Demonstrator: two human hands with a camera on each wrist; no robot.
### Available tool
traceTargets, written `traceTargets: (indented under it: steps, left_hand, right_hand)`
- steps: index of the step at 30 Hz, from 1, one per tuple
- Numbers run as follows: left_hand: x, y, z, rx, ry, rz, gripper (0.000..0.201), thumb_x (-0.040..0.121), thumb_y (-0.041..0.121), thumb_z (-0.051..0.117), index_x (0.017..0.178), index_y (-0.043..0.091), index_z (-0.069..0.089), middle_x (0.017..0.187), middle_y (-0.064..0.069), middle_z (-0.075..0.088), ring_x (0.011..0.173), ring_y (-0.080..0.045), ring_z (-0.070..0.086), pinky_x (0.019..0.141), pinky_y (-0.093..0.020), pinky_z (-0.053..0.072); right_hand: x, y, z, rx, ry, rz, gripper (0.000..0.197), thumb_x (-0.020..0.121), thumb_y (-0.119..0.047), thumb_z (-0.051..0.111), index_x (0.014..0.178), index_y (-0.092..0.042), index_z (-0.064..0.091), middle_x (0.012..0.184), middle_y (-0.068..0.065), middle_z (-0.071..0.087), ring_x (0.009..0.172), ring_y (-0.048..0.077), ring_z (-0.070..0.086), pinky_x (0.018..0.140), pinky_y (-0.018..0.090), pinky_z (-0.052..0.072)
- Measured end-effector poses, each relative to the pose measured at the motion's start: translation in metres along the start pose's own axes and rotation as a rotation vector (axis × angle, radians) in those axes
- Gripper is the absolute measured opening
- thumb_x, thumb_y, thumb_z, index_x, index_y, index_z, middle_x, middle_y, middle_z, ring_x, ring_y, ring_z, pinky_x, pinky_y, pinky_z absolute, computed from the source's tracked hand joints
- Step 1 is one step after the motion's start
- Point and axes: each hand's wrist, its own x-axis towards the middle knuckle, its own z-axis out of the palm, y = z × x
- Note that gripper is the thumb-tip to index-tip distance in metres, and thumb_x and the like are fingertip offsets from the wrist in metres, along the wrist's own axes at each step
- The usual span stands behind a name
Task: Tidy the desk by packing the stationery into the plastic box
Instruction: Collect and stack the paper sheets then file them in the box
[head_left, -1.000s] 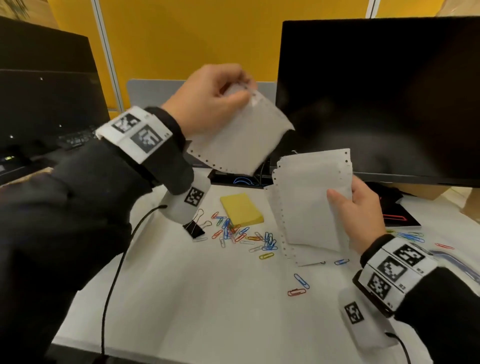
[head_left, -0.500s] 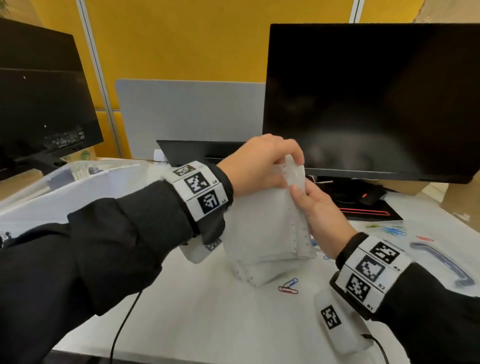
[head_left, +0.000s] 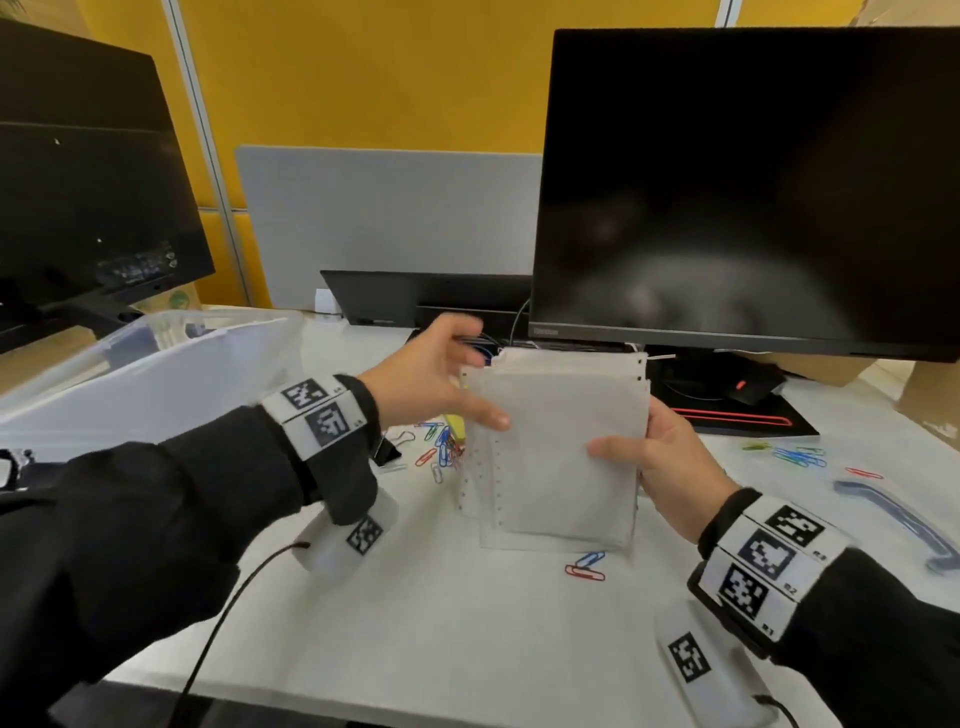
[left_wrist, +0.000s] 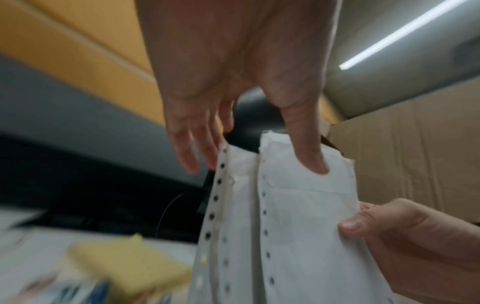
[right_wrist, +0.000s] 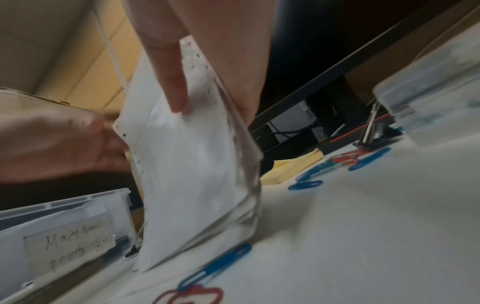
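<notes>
A stack of white sheets with punched edges (head_left: 556, 457) stands upright on the white desk (head_left: 467, 623). My right hand (head_left: 649, 452) grips its right edge, thumb on the front. My left hand (head_left: 457, 384) is at the top left corner: its thumb (left_wrist: 309, 156) lies flat on the front sheet and its straight fingers (left_wrist: 200, 152) reach behind the left edge. The translucent plastic box (head_left: 156, 374) sits open at the left. A yellow sticky-note pad (head_left: 453, 423), coloured paper clips (head_left: 439, 452) and a black binder clip (head_left: 387, 453) lie behind the stack.
A large dark monitor (head_left: 727, 182) stands close behind the stack, and a second monitor (head_left: 78, 182) stands behind the box. More paper clips lie in front of the stack (head_left: 587, 566) and at the right (head_left: 795, 457). A blue-grey handle-shaped piece (head_left: 893, 519) lies near the right edge.
My left hand brought its single sheet down from high up onto the stack. Its pinch at the top has since loosened, the fingers now straight at the left edge. The right hand still holds the stack.
</notes>
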Motion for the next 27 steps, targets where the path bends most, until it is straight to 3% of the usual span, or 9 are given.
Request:
traceTargets:
  steps: [3, 5, 7, 9, 11, 16, 21, 23, 27]
  left_hand:
    - [-0.006, -0.029, 0.015, -0.133, -0.207, -0.167, 0.055, 0.067, -0.003, 0.077, 0.111, 0.021, 0.056, 0.104, 0.000, 0.069, 0.084, -0.005, 0.067, 0.079, -0.019, 0.056]
    - [-0.009, -0.040, 0.029, -0.134, -0.238, -0.202, 0.052, 0.071, -0.002, 0.074, 0.118, 0.013, 0.058, 0.114, -0.003, 0.067, 0.095, -0.011, 0.066, 0.086, -0.020, 0.054]
    - [-0.006, -0.040, 0.037, -0.162, -0.174, -0.178, 0.048, 0.075, 0.001, 0.072, 0.120, 0.011, 0.059, 0.120, -0.005, 0.065, 0.108, -0.019, 0.062, 0.101, -0.035, 0.047]
    - [-0.002, -0.027, 0.036, -0.235, -0.104, -0.124, 0.045, 0.077, 0.002, 0.070, 0.119, 0.012, 0.059, 0.119, -0.005, 0.065, 0.110, -0.022, 0.061, 0.103, -0.042, 0.044]
    - [0.001, -0.012, 0.029, -0.293, -0.074, -0.055, 0.045, 0.078, 0.001, 0.068, 0.119, 0.013, 0.057, 0.114, -0.003, 0.065, 0.106, -0.021, 0.061, 0.098, -0.040, 0.048]
    - [0.004, -0.001, 0.019, -0.348, -0.044, 0.035, 0.046, 0.072, 0.005, 0.075, 0.111, 0.021, 0.057, 0.110, 0.000, 0.064, 0.100, -0.016, 0.062, 0.084, -0.027, 0.054]
    - [0.004, -0.006, 0.025, -0.399, 0.067, 0.097, 0.015, 0.080, 0.023, 0.068, 0.092, 0.031, 0.063, 0.100, 0.009, 0.063, 0.092, -0.008, 0.060, 0.076, -0.022, 0.049]
    - [0.005, -0.006, 0.030, -0.410, 0.100, 0.107, 0.004, 0.084, 0.026, 0.064, 0.086, 0.028, 0.067, 0.096, 0.008, 0.064, 0.091, -0.009, 0.059, 0.078, -0.023, 0.046]
    - [0.012, -0.006, 0.037, -0.397, 0.143, 0.103, 0.015, 0.089, 0.029, 0.058, 0.082, 0.032, 0.071, 0.102, 0.001, 0.066, 0.100, -0.018, 0.058, 0.089, -0.035, 0.046]
  right_hand:
    - [0.000, 0.005, 0.001, -0.005, -0.029, 0.068, 0.044, 0.076, 0.015, 0.057, 0.110, -0.013, 0.059, 0.108, 0.011, 0.068, 0.098, 0.028, 0.065, 0.081, 0.037, 0.054]
    - [0.001, 0.005, 0.004, 0.021, -0.045, 0.072, 0.044, 0.077, 0.015, 0.055, 0.110, -0.014, 0.058, 0.110, 0.011, 0.067, 0.096, 0.026, 0.065, 0.080, 0.034, 0.054]
    - [0.002, 0.002, 0.009, 0.065, -0.058, 0.054, 0.043, 0.077, 0.016, 0.055, 0.108, -0.014, 0.058, 0.108, 0.011, 0.067, 0.094, 0.025, 0.065, 0.078, 0.033, 0.055]
    - [0.005, -0.004, 0.014, 0.064, -0.066, 0.012, 0.043, 0.069, 0.013, 0.063, 0.105, -0.012, 0.060, 0.104, 0.012, 0.067, 0.092, 0.025, 0.065, 0.077, 0.032, 0.056]
    - [0.008, -0.010, 0.017, 0.014, -0.076, -0.035, 0.045, 0.062, 0.009, 0.068, 0.101, -0.014, 0.064, 0.103, 0.011, 0.068, 0.091, 0.022, 0.065, 0.076, 0.028, 0.056]
    - [0.012, -0.021, 0.014, -0.051, -0.040, 0.007, 0.052, 0.063, 0.006, 0.074, 0.107, -0.016, 0.059, 0.110, 0.007, 0.063, 0.099, 0.023, 0.061, 0.077, 0.031, 0.054]
    - [0.014, -0.014, 0.020, -0.068, 0.052, 0.051, 0.050, 0.070, 0.011, 0.067, 0.114, -0.009, 0.056, 0.107, 0.011, 0.063, 0.097, 0.025, 0.060, 0.077, 0.032, 0.052]
    - [0.015, -0.009, 0.024, -0.088, 0.076, 0.068, 0.050, 0.070, 0.011, 0.067, 0.116, -0.008, 0.056, 0.109, 0.012, 0.064, 0.098, 0.025, 0.060, 0.078, 0.032, 0.051]
    - [0.018, -0.001, 0.026, -0.127, 0.095, 0.157, 0.050, 0.070, 0.010, 0.067, 0.117, -0.006, 0.056, 0.113, 0.013, 0.064, 0.102, 0.028, 0.060, 0.083, 0.037, 0.050]
